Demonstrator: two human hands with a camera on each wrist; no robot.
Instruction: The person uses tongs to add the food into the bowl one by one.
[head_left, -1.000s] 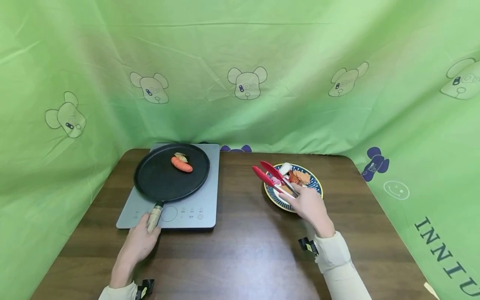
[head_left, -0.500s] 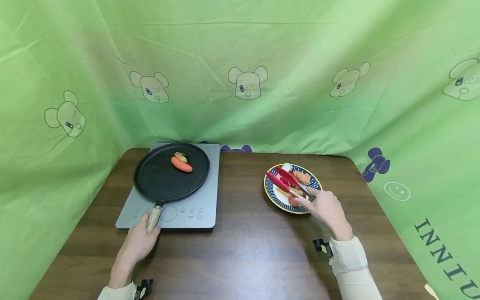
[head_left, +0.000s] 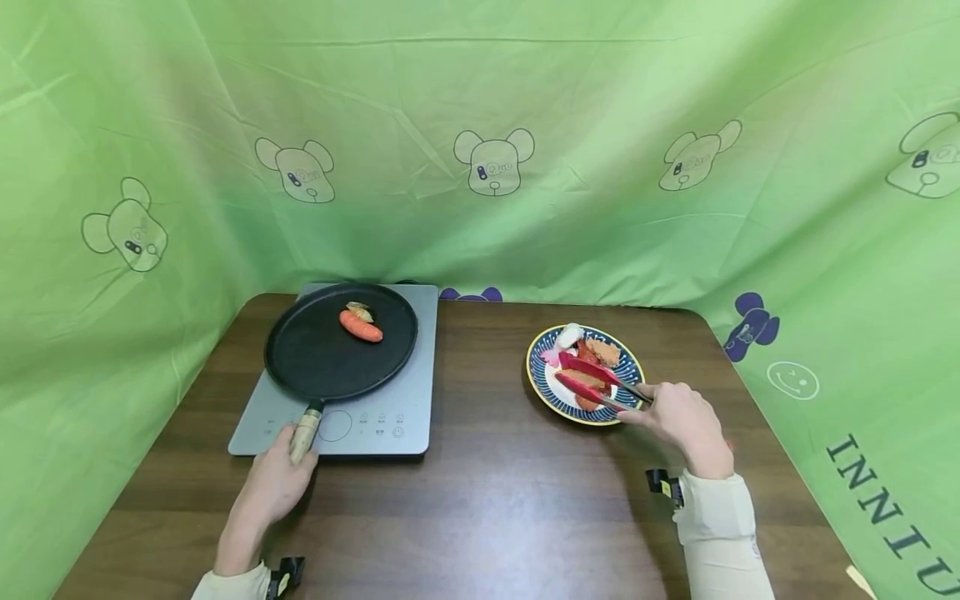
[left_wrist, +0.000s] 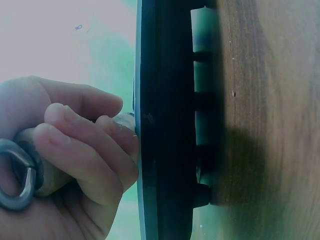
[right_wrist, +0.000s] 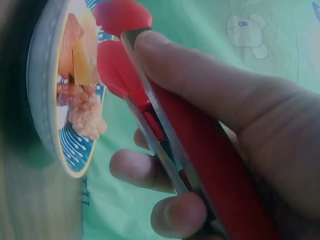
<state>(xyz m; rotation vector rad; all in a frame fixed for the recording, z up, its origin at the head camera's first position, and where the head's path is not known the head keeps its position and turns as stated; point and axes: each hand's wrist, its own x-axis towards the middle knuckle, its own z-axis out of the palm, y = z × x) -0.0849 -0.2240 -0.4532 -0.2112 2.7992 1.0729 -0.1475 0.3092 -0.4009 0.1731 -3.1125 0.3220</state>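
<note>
Evidently for steadiness, the left hand (head_left: 276, 485), lower left, grips the handle (head_left: 304, 433) of a griddle pan (head_left: 315, 350) on an induction cooktop (head_left: 414, 396); centre right, the right hand (head_left: 684, 421) clamps red-tipped tongs (head_left: 592, 369), parted and angled over a patterned plate (head_left: 542, 395), apparently to reach its food (head_left: 603, 352).

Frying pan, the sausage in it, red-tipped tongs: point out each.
Frying pan (head_left: 326, 350): head view, bare cooking surface.
Sausage (head_left: 361, 326): head view, middle of its body.
Red-tipped tongs (right_wrist: 200, 150): right wrist view, red handle.
</note>
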